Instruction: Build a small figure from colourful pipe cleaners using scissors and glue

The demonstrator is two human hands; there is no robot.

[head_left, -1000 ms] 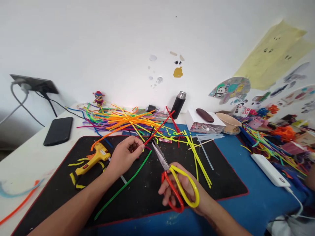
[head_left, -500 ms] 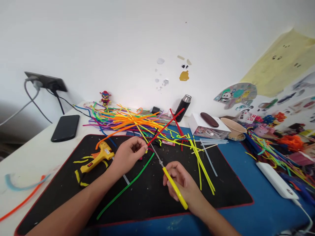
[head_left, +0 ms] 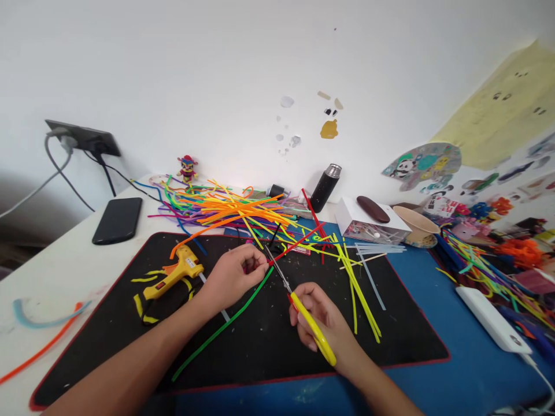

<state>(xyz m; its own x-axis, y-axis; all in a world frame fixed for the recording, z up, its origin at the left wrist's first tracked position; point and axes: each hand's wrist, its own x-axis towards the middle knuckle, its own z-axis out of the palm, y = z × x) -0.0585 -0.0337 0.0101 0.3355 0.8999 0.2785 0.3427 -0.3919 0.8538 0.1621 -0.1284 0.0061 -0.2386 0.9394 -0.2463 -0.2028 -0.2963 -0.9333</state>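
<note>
My left hand (head_left: 232, 277) pinches the near end of a red pipe cleaner (head_left: 299, 243), which slants up to the right over the black mat (head_left: 403, 329). My right hand (head_left: 323, 320) grips yellow-and-red scissors (head_left: 310, 323). Their blades (head_left: 277, 268) meet the red pipe cleaner just right of my left fingertips. A long green pipe cleaner (head_left: 223, 326) lies on the mat under my left wrist.
A yellow glue gun (head_left: 173, 276) lies left on the mat. A heap of coloured pipe cleaners (head_left: 221, 211) covers the back, a phone (head_left: 117, 219) at its left. A black flask (head_left: 324, 188), white box (head_left: 368, 222), paper bowl (head_left: 414, 222) and white power bank (head_left: 492, 318) stand right.
The scissors have turned from flat with the blades apart to edge-on, and their blades have come onto the red pipe cleaner. The far end of the red pipe cleaner has dropped lower.
</note>
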